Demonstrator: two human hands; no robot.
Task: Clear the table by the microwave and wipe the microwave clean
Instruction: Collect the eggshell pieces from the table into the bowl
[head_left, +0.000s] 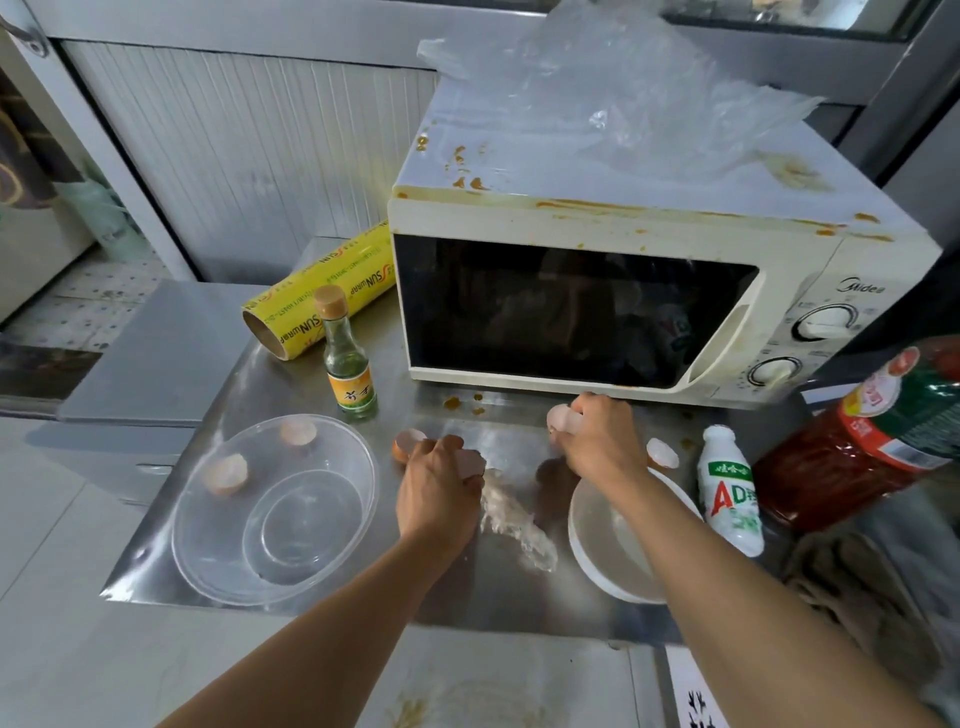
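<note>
Both hands sit on the steel desk (291, 374) in front of the dirty microwave (623, 291). The left hand (436, 488) curls its fingers around eggshells (470, 462). The right hand (597, 436) pinches another eggshell (561, 418). At 9 o'clock lies a clear bowl (275, 509); at 3 o'clock stands a milk bottle (730, 488).

Cream microwave (649, 270) sauce-stained, door shut, on steel table (467, 603)
</note>
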